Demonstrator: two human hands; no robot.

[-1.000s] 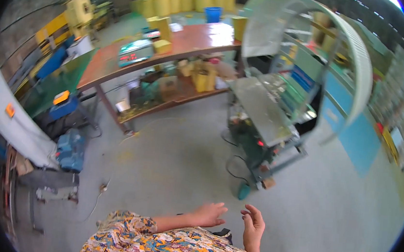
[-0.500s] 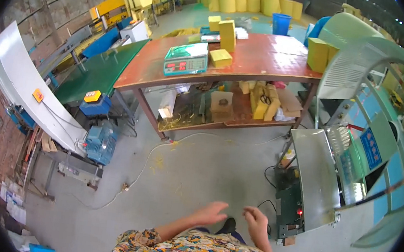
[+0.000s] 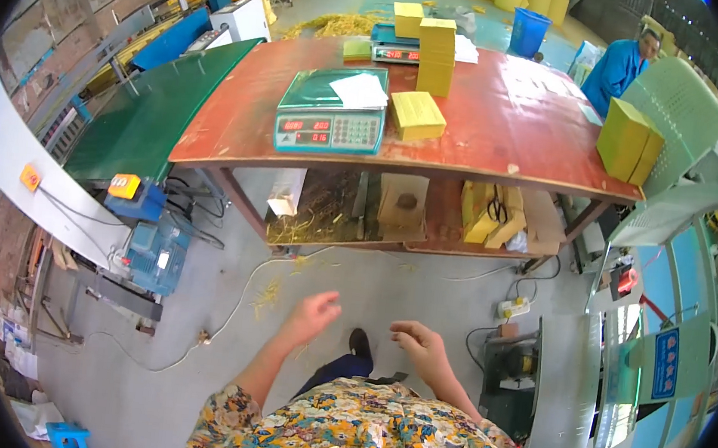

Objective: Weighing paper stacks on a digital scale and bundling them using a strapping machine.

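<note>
My left hand (image 3: pixel 313 317) hangs in the air over the floor, its fingers loosely stretched and nothing in it. Just across from it is my right hand (image 3: pixel 420 349), also bare, with loosely bent fingers. Neither touches anything. Ahead stands a red-topped table (image 3: pixel 250 101). Near its front edge sits a teal digital scale (image 3: pixel 329 126) with a white slip of paper (image 3: pixel 359 91) on its pan. To the right of the scale lies a yellow block-shaped bundle (image 3: pixel 419 116), and behind that a tall yellow stack (image 3: pixel 436 59). A second scale (image 3: pixel 393 48) carries another yellow block (image 3: pixel 408 20).
A green conveyor (image 3: pixel 140 117) with a blue motor (image 3: pixel 157 261) is at left. On the right stand a metal machine (image 3: pixel 563 390) and more yellow blocks (image 3: pixel 631 140). A person in blue (image 3: pixel 611 75) is beyond the table. A white cable (image 3: pixel 254 279) crosses the floor.
The table has come closer and a foot has stepped forward. Both hands have risen ahead of me. The paper on the scale and the person at far right now show clearly.
</note>
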